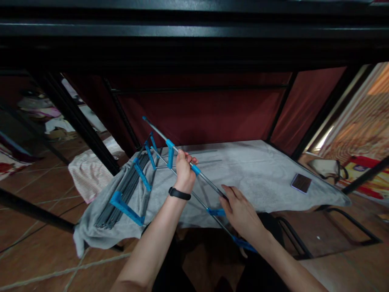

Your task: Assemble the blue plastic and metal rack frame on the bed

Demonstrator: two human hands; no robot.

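Observation:
A thin metal tube [212,186] with blue plastic connectors slants across the middle, part of a partly joined frame. My left hand [186,168], wearing a black wristband, is closed round this tube between two blue connectors. Farther down it, my right hand [240,207] grips the tube, its fingers laid over the top and the lower end hidden. A second tube [197,199] runs roughly parallel below, joined by blue crosspieces. Another frame side with a blue bracket [127,209] lies at the left, beside a bundle of grey rods [117,202].
A grey cloth [243,174] covers the table. A dark flat object with a purple edge [300,183] rests at its right. A black metal beam [194,30] crosses overhead, with black posts at both sides. A black-framed chair [328,231] stands lower right.

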